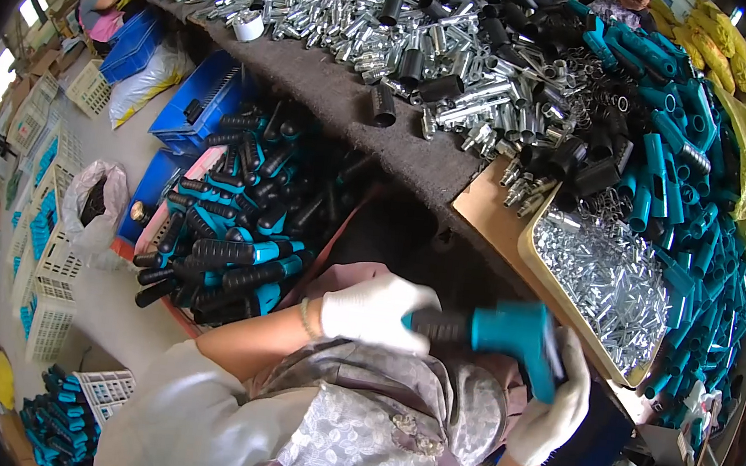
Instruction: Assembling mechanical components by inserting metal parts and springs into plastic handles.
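1. A workshop with stacked white crates on the floor; a long felt-covered desk is heaped with silvery metal fittings, black sleeves and teal handles.
2. A shallow tray at the desk's edge holds small bright metal parts; a bin of finished black-and-teal tools sits below on the left.
3. The left hand, in a white glove, is clenched round the black grip of a teal pistol-shaped tool, held over the lap.
4. The right hand, also gloved, is grasping the tool's teal head from beneath.
5. To do this well, I judge the grip should be kept in line with the teal body and pushed straight, with the right hand bracing the head so nothing twists or seats crooked.
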